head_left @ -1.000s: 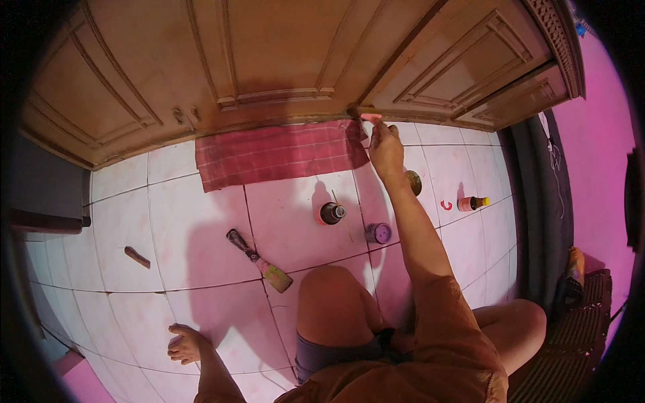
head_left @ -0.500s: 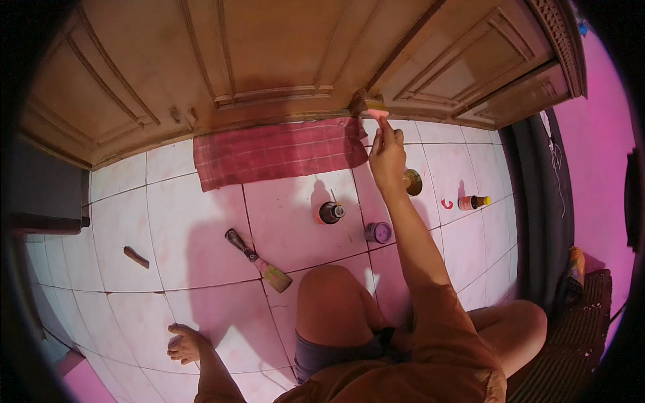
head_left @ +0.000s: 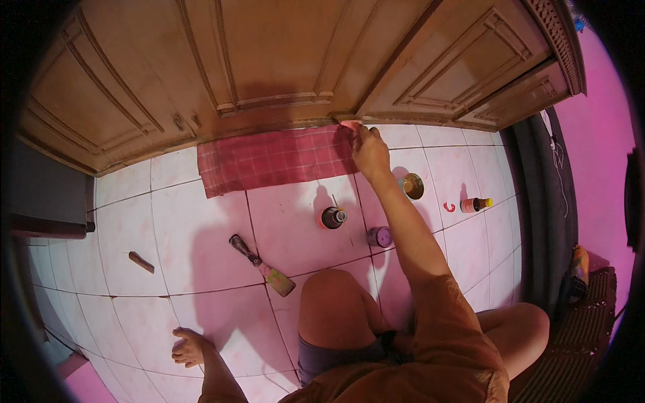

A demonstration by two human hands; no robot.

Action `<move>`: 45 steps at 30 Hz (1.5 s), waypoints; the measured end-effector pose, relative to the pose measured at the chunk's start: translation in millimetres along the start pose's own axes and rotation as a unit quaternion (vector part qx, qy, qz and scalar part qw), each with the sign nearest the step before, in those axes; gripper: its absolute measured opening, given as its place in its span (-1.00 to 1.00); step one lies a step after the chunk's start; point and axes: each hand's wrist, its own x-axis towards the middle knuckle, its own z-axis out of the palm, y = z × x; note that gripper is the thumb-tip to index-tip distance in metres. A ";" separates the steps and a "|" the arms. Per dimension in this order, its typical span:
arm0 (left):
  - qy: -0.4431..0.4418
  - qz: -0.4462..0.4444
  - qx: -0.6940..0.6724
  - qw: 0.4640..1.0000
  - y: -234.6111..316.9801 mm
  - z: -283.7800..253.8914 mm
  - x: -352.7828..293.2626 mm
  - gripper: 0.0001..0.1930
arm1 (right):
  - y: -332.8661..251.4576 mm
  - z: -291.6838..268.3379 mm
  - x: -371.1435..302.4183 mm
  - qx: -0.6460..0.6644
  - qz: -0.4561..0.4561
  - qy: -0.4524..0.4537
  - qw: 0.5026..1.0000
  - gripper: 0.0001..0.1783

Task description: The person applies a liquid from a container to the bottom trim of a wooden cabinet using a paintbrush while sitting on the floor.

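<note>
My right hand [head_left: 371,153] reaches to the base of the wooden cabinet [head_left: 282,60], closed around a paintbrush [head_left: 350,125] with a pinkish handle. Its bristles are mostly hidden at the cabinet's lower edge. A red checked cloth [head_left: 275,158] lies on the floor along the cabinet, its right end by that hand. Beside my right forearm stands an open tin [head_left: 412,187]. On the left, my left hand [head_left: 189,348] rests on the tiles with fingers apart, holding nothing. A putty knife [head_left: 262,265] with a dark handle lies between that hand and my knee.
An open dark bottle [head_left: 332,217] and a purple-topped jar [head_left: 379,236] stand before my knees. Right of the tin lie a curved red strip [head_left: 449,207] and a small yellow-capped bottle [head_left: 476,205]. A short brown stick [head_left: 141,262] lies at left.
My right hand has moved a little left and lower along the cabinet base with the paintbrush, toward the cloth's end. My left hand stays on the floor.
</note>
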 end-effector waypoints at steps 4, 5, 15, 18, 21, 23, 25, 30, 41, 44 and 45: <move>0.007 0.000 0.005 1.000 -4.6 2.1 2.5 -0.20 | -19.1 -30.7 3.3 0.036 0.001 0.068 0.997 -0.67; 0.005 -0.003 0.003 1.000 -5.5 0.8 2.3 -0.20 | -28.1 -42.6 -1.0 0.056 0.012 0.084 0.995 -0.67; -0.057 -0.013 -0.021 0.998 12.3 -23.3 -6.0 -0.23 | 12.4 -0.1 -1.9 -0.007 -0.015 -0.017 1.000 -0.63; -0.019 -0.008 -0.021 1.000 7.0 -11.9 -4.1 -0.23 | -1.7 -13.4 2.9 0.007 -0.047 0.084 0.995 -0.61; 0.005 -0.009 -0.020 1.000 -8.0 0.0 3.1 -0.21 | -49.9 -62.0 -18.0 0.051 -0.037 0.109 0.992 -0.61; 0.007 -0.004 -0.031 1.000 -1.9 -2.8 0.7 -0.20 | -70.9 -87.5 -34.2 0.063 -0.031 0.030 0.997 -0.62; -0.005 -0.007 -0.036 0.999 -2.4 -9.0 1.9 -0.21 | -87.8 -85.8 -47.6 0.071 -0.067 -0.010 0.995 -0.63; -0.066 -0.008 -0.058 0.996 6.6 -24.9 -2.8 -0.19 | -158.8 -42.7 -59.2 0.081 -0.062 -0.094 0.990 -0.60; 0.000 -0.001 -0.055 0.998 2.0 -17.3 -2.8 -0.15 | -153.4 2.3 -58.3 0.223 0.087 0.045 0.970 -0.56; 0.001 0.002 -0.055 0.998 6.4 -18.2 -5.3 -0.15 | -138.0 21.3 -40.4 0.169 0.062 0.100 0.979 -0.59; 0.001 0.001 -0.052 0.999 5.2 -18.2 -4.2 -0.15 | -141.5 24.4 -37.5 0.147 0.076 0.100 0.981 -0.59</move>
